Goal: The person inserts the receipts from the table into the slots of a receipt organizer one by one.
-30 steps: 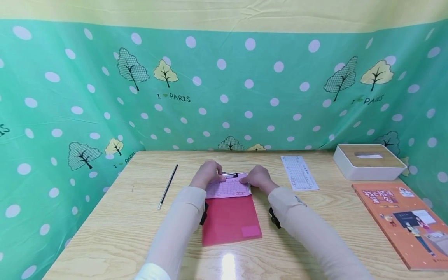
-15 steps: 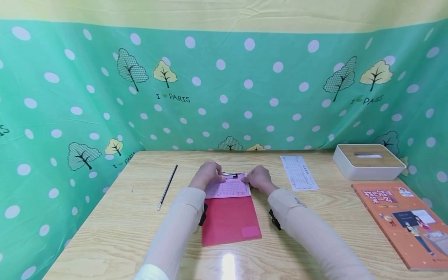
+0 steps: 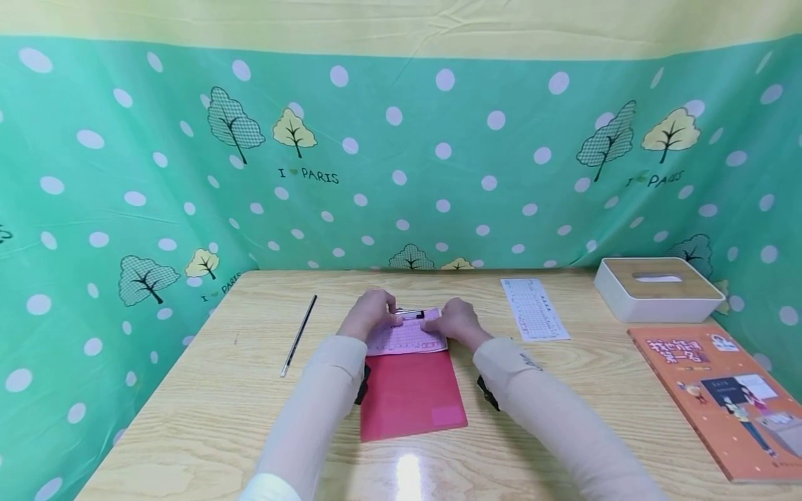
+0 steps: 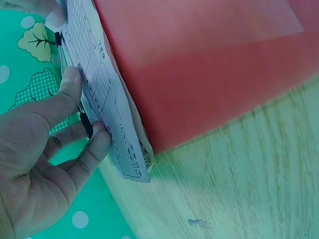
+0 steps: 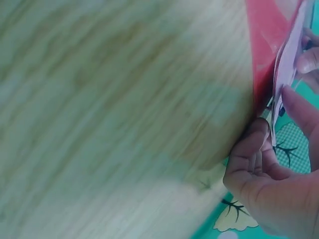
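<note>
A red clip folder (image 3: 410, 396) lies on the table, with a small stack of printed pinkish forms (image 3: 404, 341) across its far part. A metal wire clip (image 3: 411, 314) with black ends crosses the top of the stack. My left hand (image 3: 371, 313) is at the clip's left side; in the left wrist view the thumb is on the wire and curled fingers (image 4: 97, 144) are by the black end (image 4: 86, 125). My right hand (image 3: 462, 321) pinches the stack's right side, thumb on its face and curled fingers (image 5: 254, 139) at its edge.
To the left lies a dark pencil (image 3: 299, 336). Right of the folder are a loose printed sheet (image 3: 535, 309), a white tissue box (image 3: 658, 292) with a wooden lid, and an orange book (image 3: 720, 403). A green dotted curtain (image 3: 401, 153) hangs behind the table (image 3: 207, 417).
My right hand has shifted slightly left, its thumb now further in over the forms beside the clip. The left hand and the folder look nearly unchanged.
</note>
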A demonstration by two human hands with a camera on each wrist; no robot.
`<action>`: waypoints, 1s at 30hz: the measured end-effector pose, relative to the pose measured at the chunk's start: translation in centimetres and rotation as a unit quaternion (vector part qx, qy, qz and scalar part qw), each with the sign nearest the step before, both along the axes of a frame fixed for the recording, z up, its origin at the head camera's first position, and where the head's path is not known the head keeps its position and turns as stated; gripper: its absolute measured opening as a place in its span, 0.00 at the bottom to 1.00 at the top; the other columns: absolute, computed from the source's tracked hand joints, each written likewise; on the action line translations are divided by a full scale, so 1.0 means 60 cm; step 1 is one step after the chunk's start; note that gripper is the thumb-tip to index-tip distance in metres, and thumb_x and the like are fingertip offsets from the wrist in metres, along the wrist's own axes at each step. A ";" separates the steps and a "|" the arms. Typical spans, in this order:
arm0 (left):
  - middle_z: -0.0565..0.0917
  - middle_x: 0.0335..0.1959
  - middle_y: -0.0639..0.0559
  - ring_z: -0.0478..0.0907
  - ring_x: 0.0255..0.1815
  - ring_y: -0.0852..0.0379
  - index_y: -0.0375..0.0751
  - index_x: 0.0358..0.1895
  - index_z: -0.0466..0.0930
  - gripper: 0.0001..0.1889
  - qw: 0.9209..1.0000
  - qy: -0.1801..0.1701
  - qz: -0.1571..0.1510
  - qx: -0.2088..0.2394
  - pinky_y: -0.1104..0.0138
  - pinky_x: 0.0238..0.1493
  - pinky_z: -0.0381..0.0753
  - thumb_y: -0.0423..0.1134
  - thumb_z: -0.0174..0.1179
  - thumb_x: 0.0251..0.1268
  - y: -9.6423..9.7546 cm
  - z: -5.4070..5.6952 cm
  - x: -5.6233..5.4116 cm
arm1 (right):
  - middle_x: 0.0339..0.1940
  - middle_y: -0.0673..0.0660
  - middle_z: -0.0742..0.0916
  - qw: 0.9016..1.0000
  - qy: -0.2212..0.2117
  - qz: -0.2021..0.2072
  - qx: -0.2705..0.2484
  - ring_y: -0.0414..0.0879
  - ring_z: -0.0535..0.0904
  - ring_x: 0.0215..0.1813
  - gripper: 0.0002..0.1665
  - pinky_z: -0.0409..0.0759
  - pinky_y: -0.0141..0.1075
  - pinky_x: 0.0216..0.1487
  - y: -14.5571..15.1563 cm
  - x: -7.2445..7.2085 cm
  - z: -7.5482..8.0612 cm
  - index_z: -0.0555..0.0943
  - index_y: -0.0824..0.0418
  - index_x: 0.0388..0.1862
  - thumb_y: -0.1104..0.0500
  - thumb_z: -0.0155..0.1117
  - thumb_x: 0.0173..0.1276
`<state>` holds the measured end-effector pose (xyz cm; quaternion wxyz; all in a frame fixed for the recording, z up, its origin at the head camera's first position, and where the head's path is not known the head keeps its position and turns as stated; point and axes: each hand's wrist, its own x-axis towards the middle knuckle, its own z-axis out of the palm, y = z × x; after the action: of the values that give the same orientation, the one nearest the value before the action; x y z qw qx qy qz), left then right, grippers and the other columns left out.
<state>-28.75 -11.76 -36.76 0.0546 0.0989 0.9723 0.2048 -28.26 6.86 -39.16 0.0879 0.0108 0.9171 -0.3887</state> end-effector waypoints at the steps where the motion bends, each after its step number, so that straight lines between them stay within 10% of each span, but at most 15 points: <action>1: 0.81 0.39 0.45 0.72 0.40 0.51 0.39 0.27 0.82 0.10 1.000 -0.001 0.000 -0.001 0.57 0.49 0.75 0.38 0.74 0.60 0.000 0.000 0.000 | 0.14 0.48 0.62 1.000 0.004 0.003 0.006 0.40 0.56 0.18 0.34 0.55 0.32 0.20 -0.001 0.001 -0.001 0.61 0.55 0.13 0.55 0.80 0.57; 18: 0.80 0.31 0.49 0.72 0.35 0.54 0.40 0.27 0.84 0.11 1.000 -0.003 -0.015 -0.020 0.61 0.45 0.75 0.40 0.74 0.60 -0.003 0.003 -0.009 | 0.31 0.57 0.80 0.998 -0.010 -0.010 0.060 0.49 0.73 0.34 0.24 0.74 0.39 0.37 -0.013 0.003 0.016 0.79 0.67 0.36 0.53 0.83 0.55; 30: 0.78 0.35 0.46 0.71 0.37 0.52 0.38 0.27 0.81 0.11 1.000 -0.011 -0.008 0.013 0.58 0.47 0.74 0.38 0.73 0.61 -0.001 0.003 -0.001 | 0.28 0.56 0.77 0.999 -0.006 -0.006 0.045 0.48 0.71 0.32 0.22 0.71 0.37 0.34 -0.008 0.004 0.017 0.78 0.66 0.32 0.54 0.82 0.56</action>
<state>-28.82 -11.82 -36.61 0.0653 0.1056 0.9679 0.2183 -28.00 6.36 -38.14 0.0905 0.0222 0.9330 -0.3477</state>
